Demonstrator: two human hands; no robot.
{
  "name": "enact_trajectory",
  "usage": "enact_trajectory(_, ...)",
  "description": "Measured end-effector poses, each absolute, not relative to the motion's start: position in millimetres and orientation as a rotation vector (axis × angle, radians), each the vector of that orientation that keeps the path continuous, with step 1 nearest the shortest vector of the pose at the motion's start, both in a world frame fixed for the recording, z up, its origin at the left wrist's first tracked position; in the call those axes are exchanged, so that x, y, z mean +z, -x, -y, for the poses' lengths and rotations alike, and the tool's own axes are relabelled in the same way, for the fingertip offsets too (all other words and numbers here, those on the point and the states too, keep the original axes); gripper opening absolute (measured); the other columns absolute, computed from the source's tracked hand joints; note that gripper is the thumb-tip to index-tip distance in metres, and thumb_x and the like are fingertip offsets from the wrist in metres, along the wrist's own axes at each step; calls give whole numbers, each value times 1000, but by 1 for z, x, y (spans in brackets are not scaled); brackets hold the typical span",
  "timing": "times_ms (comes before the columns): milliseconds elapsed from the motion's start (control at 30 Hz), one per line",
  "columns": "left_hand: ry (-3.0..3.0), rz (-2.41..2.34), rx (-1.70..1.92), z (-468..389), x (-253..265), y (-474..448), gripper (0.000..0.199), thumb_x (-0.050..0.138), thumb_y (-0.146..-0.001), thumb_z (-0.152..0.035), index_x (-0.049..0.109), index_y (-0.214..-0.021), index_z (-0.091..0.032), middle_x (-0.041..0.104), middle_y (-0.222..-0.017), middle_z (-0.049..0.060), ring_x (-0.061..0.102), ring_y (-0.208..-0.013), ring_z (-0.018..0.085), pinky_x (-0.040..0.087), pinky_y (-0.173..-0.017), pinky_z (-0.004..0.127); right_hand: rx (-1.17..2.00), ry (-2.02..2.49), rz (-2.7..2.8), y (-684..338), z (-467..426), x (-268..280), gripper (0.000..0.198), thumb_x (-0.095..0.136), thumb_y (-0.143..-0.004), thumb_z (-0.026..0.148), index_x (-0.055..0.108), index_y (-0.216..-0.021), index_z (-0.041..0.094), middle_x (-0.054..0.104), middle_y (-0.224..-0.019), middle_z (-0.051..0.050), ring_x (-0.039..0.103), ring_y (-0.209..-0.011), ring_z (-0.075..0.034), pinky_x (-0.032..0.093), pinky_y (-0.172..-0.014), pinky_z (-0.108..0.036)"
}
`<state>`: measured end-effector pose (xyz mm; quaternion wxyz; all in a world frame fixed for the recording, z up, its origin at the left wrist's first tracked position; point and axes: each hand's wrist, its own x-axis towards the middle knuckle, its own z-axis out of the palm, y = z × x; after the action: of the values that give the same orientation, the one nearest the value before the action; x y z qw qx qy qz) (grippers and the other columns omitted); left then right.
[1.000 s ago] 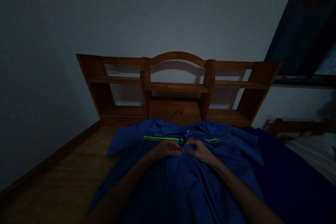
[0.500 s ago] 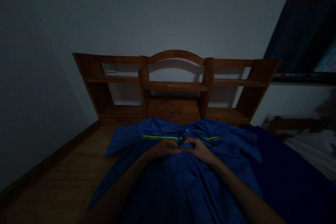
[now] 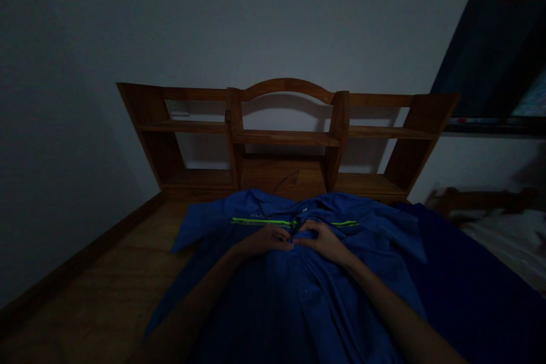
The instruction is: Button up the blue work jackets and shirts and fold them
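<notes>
Minimal displacement occurred since the earlier frame: the left hand (image 3: 267,240) and right hand (image 3: 323,243) remained at mid-chest, fingers narrowed, pinching the blue short-sleeved fabric shirt (image 3: 273,278). This garment lay spread before the brown wooden shelved headboard (image 3: 285,138).

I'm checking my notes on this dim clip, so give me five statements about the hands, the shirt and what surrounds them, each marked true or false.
1. The left hand and right hand are both at the front of the blue shirt. True.
2. The stripe across the shirt's chest is red. False: it is bright yellow-green.
3. A wooden shelf unit stands beyond the shirt. True.
4. The two hands are spread wide apart. False: they nearly meet, just below the stripe.
5. Dark blue cloth lies on the picture's right side. True.
</notes>
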<state>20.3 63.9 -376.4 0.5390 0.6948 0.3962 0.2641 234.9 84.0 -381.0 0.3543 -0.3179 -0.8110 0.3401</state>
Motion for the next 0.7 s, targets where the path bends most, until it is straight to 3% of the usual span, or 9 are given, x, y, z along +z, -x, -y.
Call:
enact_trajectory(233, -1757, -843, 487, -55, -369, -21, 32, 73, -63, -43, 60, -67, -13, 46, -59, -5, 40, -56, 8, 29, -53, 20, 864, 781, 2087, -233, -78, -373, 21, 68, -74, 37, 65, -83, 18, 64, -85, -2, 58, -84, -16, 42, -80, -28)
enact_trajectory(367, -1722, -830, 401, -54, -371, -19, 34, 74, -62, -43, 61, -71, -13, 53, -64, -3, 46, -58, 9, 34, -55, 21, 835, 811, 2058, -230, -75, -373, 20, 65, -77, 37, 64, -84, 18, 62, -89, -3, 58, -86, -17, 43, -78, -27)
enact_trajectory(500, -1617, -785, 365, -52, -373, -19, 35, 73, -63, -43, 62, -76, -13, 59, -72, -1, 52, -64, 12, 40, -62, 24, 927, 825, 1989, -229, -74, -371, 23, 55, -84, 39, 60, -95, 19, 60, -86, -2, 58, -71, -13, 44, -66, -25)
enact_trajectory(700, -1594, -839, 559, -58, -377, -23, 35, 73, -63, -43, 55, -70, -13, 52, -65, -4, 46, -58, 9, 37, -56, 21, 725, 856, 1862, -233, -71, -363, 25, 51, -85, 35, 53, -106, 20, 56, -94, -3, 55, -69, -12, 43, -62, -22)
